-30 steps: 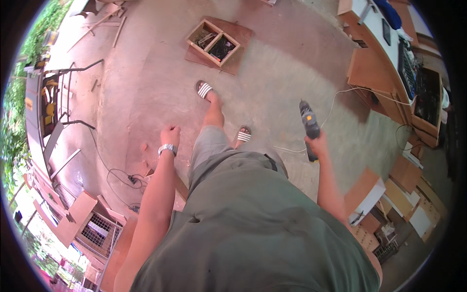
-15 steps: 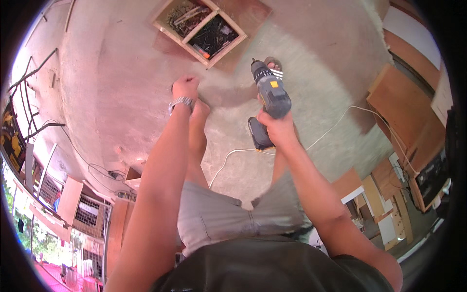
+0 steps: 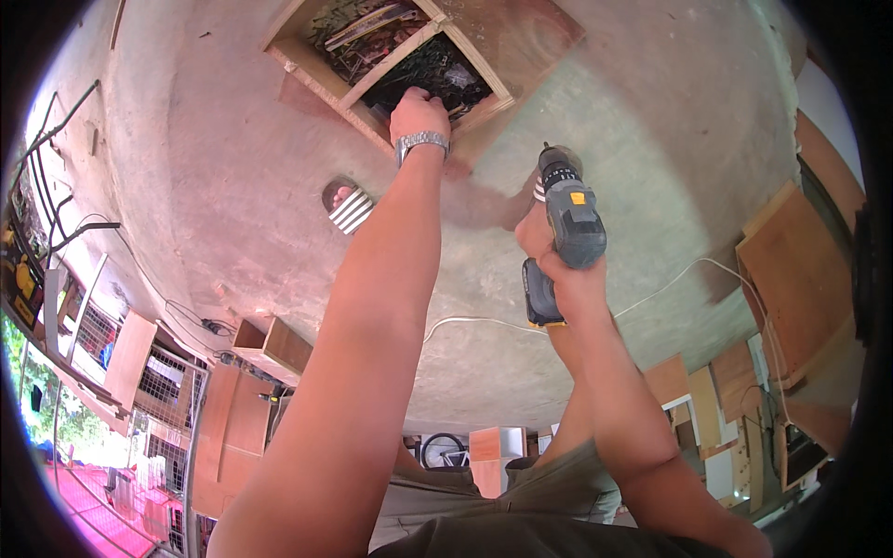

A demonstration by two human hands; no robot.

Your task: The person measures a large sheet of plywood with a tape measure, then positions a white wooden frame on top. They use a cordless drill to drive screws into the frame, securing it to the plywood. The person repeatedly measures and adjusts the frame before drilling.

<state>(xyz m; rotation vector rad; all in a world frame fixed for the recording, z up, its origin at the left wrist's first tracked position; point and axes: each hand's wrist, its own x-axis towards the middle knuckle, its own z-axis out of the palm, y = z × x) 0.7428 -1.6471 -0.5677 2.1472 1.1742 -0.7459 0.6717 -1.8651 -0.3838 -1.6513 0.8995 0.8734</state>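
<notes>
Your left hand (image 3: 419, 113) reaches into the right compartment of the wooden box (image 3: 316, 79) on the floor; its fingers are hidden, so their state is unclear. Your right hand (image 3: 549, 256) grips the cordless drill (image 3: 569, 219), clear of the box's right corner.

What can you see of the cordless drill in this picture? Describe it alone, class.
The cordless drill has a grey body with a small yellow patch, a black ribbed chuck at its far end and a dark battery block with yellow trim at the foot of the grip. It looks like plastic. The right hand wraps its grip, holding it above the concrete floor, chuck pointing away from the person. Nothing else touches it.
</notes>
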